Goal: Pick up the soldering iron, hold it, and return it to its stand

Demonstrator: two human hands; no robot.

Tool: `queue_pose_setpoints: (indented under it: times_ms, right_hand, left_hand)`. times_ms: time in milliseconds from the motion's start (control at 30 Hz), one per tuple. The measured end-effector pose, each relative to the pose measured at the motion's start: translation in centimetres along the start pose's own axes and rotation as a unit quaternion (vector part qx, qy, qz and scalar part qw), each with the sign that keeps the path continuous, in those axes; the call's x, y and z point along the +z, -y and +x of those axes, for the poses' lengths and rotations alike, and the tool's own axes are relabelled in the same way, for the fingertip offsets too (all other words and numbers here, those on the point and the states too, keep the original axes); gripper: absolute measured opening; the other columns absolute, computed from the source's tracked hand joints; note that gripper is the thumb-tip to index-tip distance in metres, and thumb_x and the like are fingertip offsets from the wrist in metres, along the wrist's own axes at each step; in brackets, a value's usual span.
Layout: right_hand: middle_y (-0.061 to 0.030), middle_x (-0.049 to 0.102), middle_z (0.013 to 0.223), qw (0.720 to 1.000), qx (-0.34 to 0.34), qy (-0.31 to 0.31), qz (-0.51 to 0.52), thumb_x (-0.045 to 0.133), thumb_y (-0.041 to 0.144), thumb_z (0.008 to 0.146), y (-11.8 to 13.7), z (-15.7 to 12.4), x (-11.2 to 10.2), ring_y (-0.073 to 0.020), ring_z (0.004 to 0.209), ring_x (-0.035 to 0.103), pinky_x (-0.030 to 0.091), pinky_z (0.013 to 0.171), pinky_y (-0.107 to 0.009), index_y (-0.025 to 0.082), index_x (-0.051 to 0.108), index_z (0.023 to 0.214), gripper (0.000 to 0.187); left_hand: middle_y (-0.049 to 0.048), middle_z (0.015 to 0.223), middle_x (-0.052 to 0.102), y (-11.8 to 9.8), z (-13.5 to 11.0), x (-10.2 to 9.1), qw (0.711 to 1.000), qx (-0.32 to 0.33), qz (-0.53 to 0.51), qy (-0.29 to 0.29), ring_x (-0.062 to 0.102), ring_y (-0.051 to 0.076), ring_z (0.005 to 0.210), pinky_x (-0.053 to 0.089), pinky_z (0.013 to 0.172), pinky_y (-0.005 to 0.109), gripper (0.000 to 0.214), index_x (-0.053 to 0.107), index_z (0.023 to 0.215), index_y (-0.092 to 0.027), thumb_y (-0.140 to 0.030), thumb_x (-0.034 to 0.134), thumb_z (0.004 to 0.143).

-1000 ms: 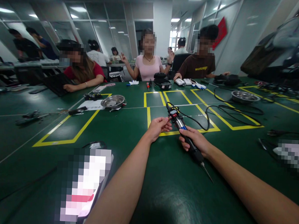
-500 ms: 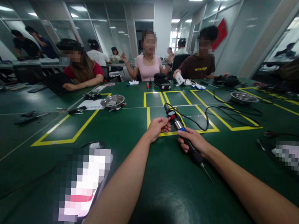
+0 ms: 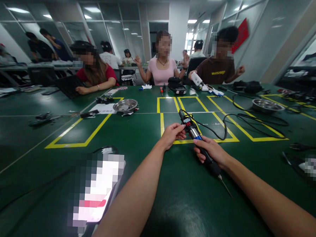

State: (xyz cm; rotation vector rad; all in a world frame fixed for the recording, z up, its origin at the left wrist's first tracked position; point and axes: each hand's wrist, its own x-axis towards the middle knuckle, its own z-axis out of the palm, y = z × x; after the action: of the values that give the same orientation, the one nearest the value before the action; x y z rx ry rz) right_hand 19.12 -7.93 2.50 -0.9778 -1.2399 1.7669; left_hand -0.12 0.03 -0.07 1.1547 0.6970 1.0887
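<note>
An electric screwdriver lies slantwise over the green table, its thin bit pointing down and to the right, back toward me. My right hand is wrapped round the black body just below its blue band. At the corded end, my left hand has curled fingers, with thumb and forefinger pinching by the red part of the tool. Exactly what those fingertips press is too small to make out. From that end a black cable loops away to the right.
Yellow tape rectangles mark the green table. Metal bowls stand at left and right. A lit phone, partly blurred, lies by my left forearm. Across the table sit several people, with gloves and a red screwdriver before them.
The whole view has shifted, so the table and hands appear farther right. Both hands keep their hold on the screwdriver. The person in brown has raised one hand.
</note>
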Motion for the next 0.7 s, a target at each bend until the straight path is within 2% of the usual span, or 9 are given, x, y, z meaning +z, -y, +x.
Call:
queue_pose_setpoints:
  times_ms: [233, 367, 467, 533, 600, 667, 700]
  right_hand:
    - [0.0047, 0.054, 0.065, 1.000, -0.003, -0.005, -0.007, 0.069, 0.042, 0.083, 0.0, -0.1, 0.4, -0.0068, 0.041, 0.045, 0.045, 0.039, -0.021, 0.021, 0.048, 0.106, 0.037]
    - [0.0040, 0.054, 0.066, 0.999, -0.008, -0.019, -0.036, 0.068, 0.042, 0.083, -0.2, 0.2, 0.6, -0.0076, 0.043, 0.046, 0.046, 0.040, -0.022, 0.021, 0.049, 0.104, 0.035]
    - [0.0031, 0.055, 0.067, 0.996, -0.004, -0.042, -0.077, 0.070, 0.043, 0.081, 0.0, 0.7, 0.3, -0.0086, 0.044, 0.047, 0.046, 0.041, -0.024, 0.021, 0.049, 0.102, 0.037]
    - [0.0026, 0.055, 0.068, 0.991, 0.009, -0.074, -0.110, 0.072, 0.044, 0.079, 0.3, 1.0, -0.8, -0.0093, 0.044, 0.048, 0.045, 0.041, -0.024, 0.022, 0.050, 0.102, 0.039]
    - [0.0018, 0.055, 0.067, 0.978, 0.028, -0.131, -0.158, 0.072, 0.046, 0.077, 0.9, 1.4, -3.0, -0.0108, 0.045, 0.049, 0.046, 0.043, -0.026, 0.022, 0.050, 0.102, 0.041]
    - [0.0002, 0.056, 0.066, 0.949, 0.056, -0.207, -0.233, 0.071, 0.046, 0.077, 1.7, 1.7, -6.3, -0.0136, 0.047, 0.053, 0.047, 0.046, -0.028, 0.021, 0.052, 0.103, 0.040]
    - [-0.0017, 0.058, 0.066, 0.924, 0.072, -0.246, -0.283, 0.070, 0.047, 0.078, 2.3, 1.7, -8.3, -0.0156, 0.049, 0.055, 0.047, 0.047, -0.029, 0.021, 0.053, 0.101, 0.039]
  left_hand:
    - [0.0023, 0.073, 0.064, 0.1, -0.2, 0.0, 1.000, 0.010, 0.019, -0.015, 0.062, 0.009, 0.058, 0.050, 0.056, 0.021, 0.037, 0.056, 0.084, -0.013, -0.048, 0.070, 0.079]
    - [0.0034, 0.070, 0.064, 0.3, 0.0, 0.3, 0.998, 0.003, 0.056, -0.034, 0.064, 0.011, 0.058, 0.052, 0.057, 0.023, 0.036, 0.056, 0.085, -0.013, -0.047, 0.066, 0.083]
    - [0.0082, 0.083, 0.067, 0.7, 0.3, 0.4, 0.994, -0.007, 0.088, -0.064, 0.066, 0.013, 0.060, 0.053, 0.055, 0.024, 0.035, 0.056, 0.094, -0.012, -0.046, 0.062, 0.087]
    - [0.0105, 0.090, 0.067, 0.9, 0.5, 0.4, 0.992, -0.009, 0.093, -0.082, 0.067, 0.014, 0.059, 0.053, 0.053, 0.025, 0.033, 0.054, 0.098, -0.012, -0.044, 0.060, 0.088]
    - [0.0103, 0.090, 0.066, 1.1, 0.5, 0.2, 0.992, -0.011, 0.084, -0.095, 0.067, 0.014, 0.059, 0.054, 0.053, 0.026, 0.029, 0.053, 0.098, -0.012, -0.039, 0.060, 0.090]
    - [0.0085, 0.088, 0.065, 1.1, 0.5, 0.1, 0.992, -0.015, 0.073, -0.100, 0.068, 0.015, 0.059, 0.054, 0.054, 0.027, 0.023, 0.053, 0.098, -0.012, -0.032, 0.061, 0.089]
    - [0.0075, 0.086, 0.065, 1.1, 0.4, 0.0, 0.992, -0.016, 0.071, -0.099, 0.068, 0.014, 0.059, 0.055, 0.055, 0.027, 0.021, 0.054, 0.098, -0.012, -0.028, 0.063, 0.088]
